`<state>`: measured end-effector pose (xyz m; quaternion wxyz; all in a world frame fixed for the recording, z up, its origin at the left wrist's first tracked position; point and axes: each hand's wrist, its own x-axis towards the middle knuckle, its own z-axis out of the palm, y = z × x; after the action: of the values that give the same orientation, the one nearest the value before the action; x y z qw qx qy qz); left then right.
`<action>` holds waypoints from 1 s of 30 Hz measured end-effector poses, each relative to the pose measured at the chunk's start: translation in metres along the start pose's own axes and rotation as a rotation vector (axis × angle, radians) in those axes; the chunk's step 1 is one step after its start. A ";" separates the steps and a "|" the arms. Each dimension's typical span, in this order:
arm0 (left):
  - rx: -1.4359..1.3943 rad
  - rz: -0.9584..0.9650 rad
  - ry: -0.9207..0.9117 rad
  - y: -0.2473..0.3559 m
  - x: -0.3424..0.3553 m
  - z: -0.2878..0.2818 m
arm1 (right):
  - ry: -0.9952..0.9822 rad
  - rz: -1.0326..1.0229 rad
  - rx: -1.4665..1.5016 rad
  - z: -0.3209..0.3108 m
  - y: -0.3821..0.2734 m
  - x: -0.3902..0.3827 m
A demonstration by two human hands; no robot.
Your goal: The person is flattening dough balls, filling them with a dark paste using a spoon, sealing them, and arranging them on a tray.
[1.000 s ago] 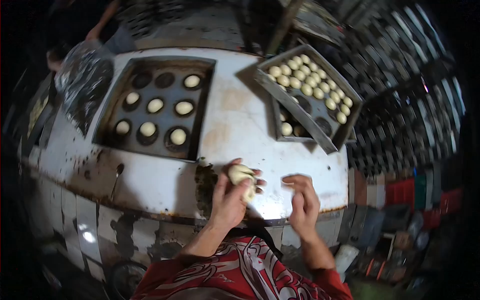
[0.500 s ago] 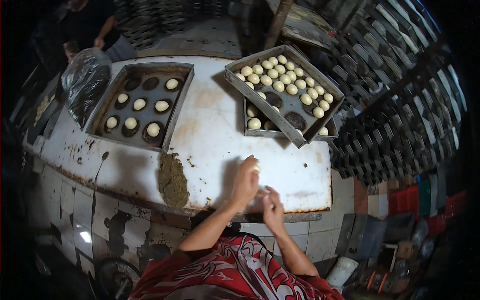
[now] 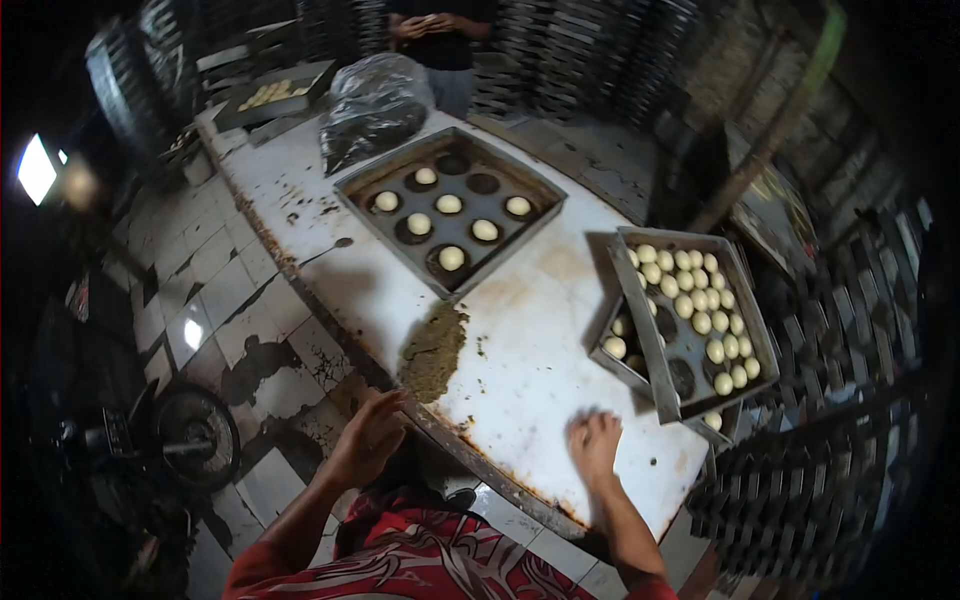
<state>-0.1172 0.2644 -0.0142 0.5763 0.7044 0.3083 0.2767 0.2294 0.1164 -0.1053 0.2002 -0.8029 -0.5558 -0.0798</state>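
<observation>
My left hand [image 3: 370, 437] hovers by the table's front edge, beside a flattened mound of greenish-brown filling [image 3: 432, 352]. Its fingers are loosely stretched, and nothing shows in them. On the white tabletop [image 3: 530, 375] rests my right hand [image 3: 596, 442], fingers curled down; whatever is under them, if anything, is hidden. Beyond the mound, a metal tray [image 3: 507, 248] holds spaced pale dough balls [image 3: 452, 258], with some dark round spots left bare. At the right, a second metal tray [image 3: 652, 350] with many dough balls [image 3: 702, 322] sits askew on another tray [image 3: 622, 372].
A clear plastic bag [image 3: 375, 105] stands behind the spaced tray, and a spoon [image 3: 335, 244] lies left of it. Another person [image 3: 440, 45] is across the table. Stacked metal trays [image 3: 800, 490] rise at the right; a wheel [image 3: 195, 437] is on the floor at left.
The view has swung to the left. My hands, close together before with a dough ball at the left one, have moved apart: left toward the filling, right down onto the tabletop.
</observation>
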 end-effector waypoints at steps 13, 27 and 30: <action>-0.289 0.028 0.115 -0.063 0.112 -0.133 | -0.571 0.360 0.000 -0.007 -0.080 0.024; -0.400 -0.420 0.299 -0.111 0.102 -0.257 | -0.262 0.117 0.294 0.215 -0.143 0.554; -0.370 -0.351 0.351 -0.125 0.098 -0.262 | -0.347 0.117 -0.072 0.256 -0.144 0.538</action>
<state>-0.2623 0.5245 -0.0855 0.6716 0.4651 0.4645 0.3419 0.2710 0.7277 -0.1159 0.0765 -0.8422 -0.5312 0.0518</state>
